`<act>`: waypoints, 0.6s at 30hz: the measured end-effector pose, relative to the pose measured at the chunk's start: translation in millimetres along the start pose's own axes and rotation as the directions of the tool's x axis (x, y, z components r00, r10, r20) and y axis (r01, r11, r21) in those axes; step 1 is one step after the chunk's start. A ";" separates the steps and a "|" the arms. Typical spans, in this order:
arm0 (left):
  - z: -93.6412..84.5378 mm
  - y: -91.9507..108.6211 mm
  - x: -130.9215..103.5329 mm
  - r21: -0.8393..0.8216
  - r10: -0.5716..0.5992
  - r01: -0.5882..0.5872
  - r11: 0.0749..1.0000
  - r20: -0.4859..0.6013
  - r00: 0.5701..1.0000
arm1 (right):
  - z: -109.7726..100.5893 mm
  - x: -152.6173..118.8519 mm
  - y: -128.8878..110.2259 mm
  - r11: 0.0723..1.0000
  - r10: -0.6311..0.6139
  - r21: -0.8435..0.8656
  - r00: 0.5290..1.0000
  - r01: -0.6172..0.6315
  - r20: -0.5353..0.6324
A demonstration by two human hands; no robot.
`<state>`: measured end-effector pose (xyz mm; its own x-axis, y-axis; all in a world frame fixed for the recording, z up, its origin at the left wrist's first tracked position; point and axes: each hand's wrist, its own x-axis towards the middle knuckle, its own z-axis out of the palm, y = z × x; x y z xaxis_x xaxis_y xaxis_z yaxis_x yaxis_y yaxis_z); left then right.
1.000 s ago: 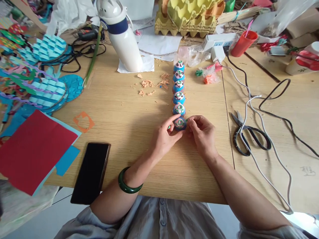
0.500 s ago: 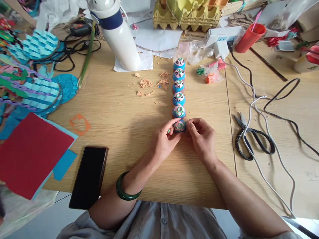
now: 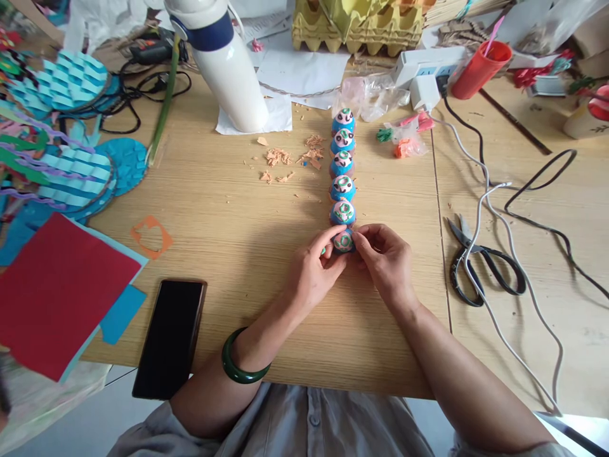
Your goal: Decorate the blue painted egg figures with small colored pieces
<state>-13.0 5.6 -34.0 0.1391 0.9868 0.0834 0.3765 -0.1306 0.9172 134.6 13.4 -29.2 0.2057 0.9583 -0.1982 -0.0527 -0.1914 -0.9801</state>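
A column of several small blue domes (image 3: 342,186) with pink tops and green and dark markings runs down the middle of the table. My left hand (image 3: 311,266) curls around the left side of the nearest dome (image 3: 343,240), thumb below it and index finger above. A bit of green shows between the left fingers. My right hand (image 3: 387,260) has its thumb and index finger together at that dome's right edge. Whether the right fingertips pinch anything small cannot be made out.
Black-handled scissors (image 3: 485,260) and cables (image 3: 511,235) lie at right. A phone (image 3: 170,336) and red sheet (image 3: 66,292) are at left. Behind stand a white bottle (image 3: 233,82), egg cartons (image 3: 356,28) and a red cup (image 3: 480,71). Orange shavings (image 3: 278,157) lie left of the domes.
The right thumb and index finger have shifted slightly left, closer over the nearest dome's edge. The left hand stays around that dome.
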 end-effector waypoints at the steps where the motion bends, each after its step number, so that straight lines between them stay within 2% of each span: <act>1: 0.3 -0.3 0.1 -0.004 0.000 0.000 1.000 0.000 1.000 | -0.2 0.3 -0.7 1.000 0.005 0.007 1.000 -0.005 0.004; 7: 1.1 1.1 0.7 -0.076 -0.030 0.030 0.997 -0.002 1.000 | -3.1 -1.3 -3.8 0.998 0.045 0.038 0.999 -0.045 -0.007; 11: -4.4 7.2 1.4 -0.296 -0.134 0.135 0.946 0.025 0.991 | -6.1 -3.3 -0.7 0.997 -0.009 0.074 0.998 0.013 -0.058; 13: -8.6 10.0 2.8 -0.499 -0.191 0.173 0.849 0.015 0.981 | -7.7 -4.5 1.7 0.994 -0.038 0.100 0.995 0.046 -0.087; 15: -12.4 11.4 4.6 -0.683 -0.233 0.176 0.709 0.009 0.972 | -9.2 -6.8 3.9 0.990 -0.097 0.093 0.987 0.109 -0.126; 17: -14.6 11.2 6.1 -0.786 -0.251 0.162 0.596 0.008 0.968 | -10.2 -10.4 5.6 0.975 -0.215 0.024 0.966 0.220 -0.142; 18: -15.0 10.8 6.5 -0.809 -0.250 0.152 0.568 0.007 0.968 | -10.5 -12.7 6.3 0.958 -0.286 -0.026 0.949 0.285 -0.134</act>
<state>-21.8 12.1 -17.8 0.0466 0.9874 -0.1511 -0.5054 0.1537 0.8491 142.0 -2.2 -32.9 0.3414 0.9355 0.0905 0.0335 0.0841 -0.9959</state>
